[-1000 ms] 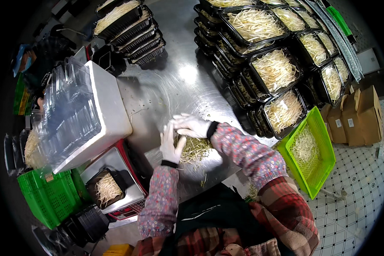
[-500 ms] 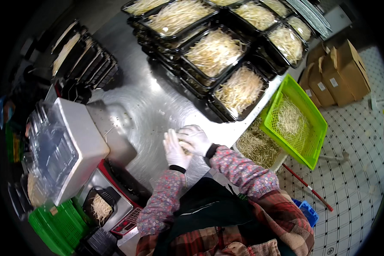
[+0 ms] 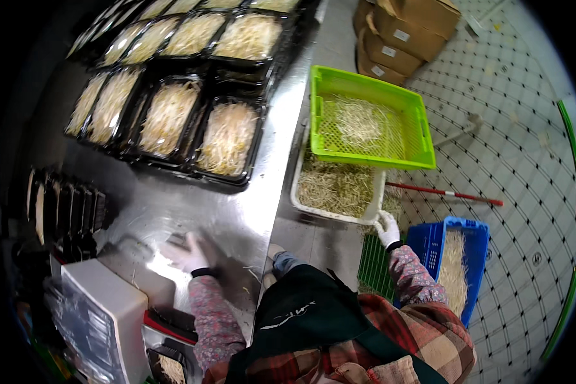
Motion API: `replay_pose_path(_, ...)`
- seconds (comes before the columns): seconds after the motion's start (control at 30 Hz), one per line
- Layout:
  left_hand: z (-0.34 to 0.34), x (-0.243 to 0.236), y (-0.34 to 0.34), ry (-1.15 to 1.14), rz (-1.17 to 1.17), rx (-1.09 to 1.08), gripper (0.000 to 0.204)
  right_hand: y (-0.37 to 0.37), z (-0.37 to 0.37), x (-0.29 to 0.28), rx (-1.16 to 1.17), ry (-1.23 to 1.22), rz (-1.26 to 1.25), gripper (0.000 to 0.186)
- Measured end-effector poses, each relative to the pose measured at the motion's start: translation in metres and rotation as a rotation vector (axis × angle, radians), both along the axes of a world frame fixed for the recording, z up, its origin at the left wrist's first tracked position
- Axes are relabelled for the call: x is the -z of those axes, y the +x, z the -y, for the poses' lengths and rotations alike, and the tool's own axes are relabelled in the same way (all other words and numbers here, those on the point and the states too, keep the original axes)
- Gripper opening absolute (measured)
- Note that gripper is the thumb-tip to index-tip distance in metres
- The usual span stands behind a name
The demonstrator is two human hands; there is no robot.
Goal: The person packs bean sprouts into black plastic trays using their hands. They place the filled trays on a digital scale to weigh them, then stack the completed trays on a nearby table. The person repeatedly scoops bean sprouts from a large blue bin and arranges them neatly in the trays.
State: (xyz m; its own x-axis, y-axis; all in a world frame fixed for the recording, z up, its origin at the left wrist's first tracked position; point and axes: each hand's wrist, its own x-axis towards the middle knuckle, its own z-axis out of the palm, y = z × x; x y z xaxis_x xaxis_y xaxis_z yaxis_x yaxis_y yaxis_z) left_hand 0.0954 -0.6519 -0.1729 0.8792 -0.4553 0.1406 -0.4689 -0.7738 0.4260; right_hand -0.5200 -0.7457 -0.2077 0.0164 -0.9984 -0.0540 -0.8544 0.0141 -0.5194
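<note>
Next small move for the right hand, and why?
Probably draw the white tub slightly toward the steel table with the right hand: its fingers are at the tub's near rim corner, the tub holds loose sprout scraps, and the lime crate overlaps its far part. The left hand is blurred over the table.

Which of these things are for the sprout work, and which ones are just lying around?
Seem part of the work:
- left hand, blurred, by the table
- right hand, at the corner of the white tub
- green basket, with sprouts inside
- sprout packs

Probably just lying about:
- red stick, on the floor
- brown boxes
</note>
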Motion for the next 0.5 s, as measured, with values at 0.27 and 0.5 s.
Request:
replay_pose_path(0.27, 0.034, -0.027, -0.211, 0.010, -0.295, 0.957, 0.075, 0.052, -0.148, -0.025, -0.080, 0.218, 0.085, 0.048)
replay_pose_path(0.5, -0.063, 0.005, -0.310, -0.088, -1.416, 1.404, 0.058, 0.037, -0.268, -0.031, 0.132, 0.156, 0.093, 0.031)
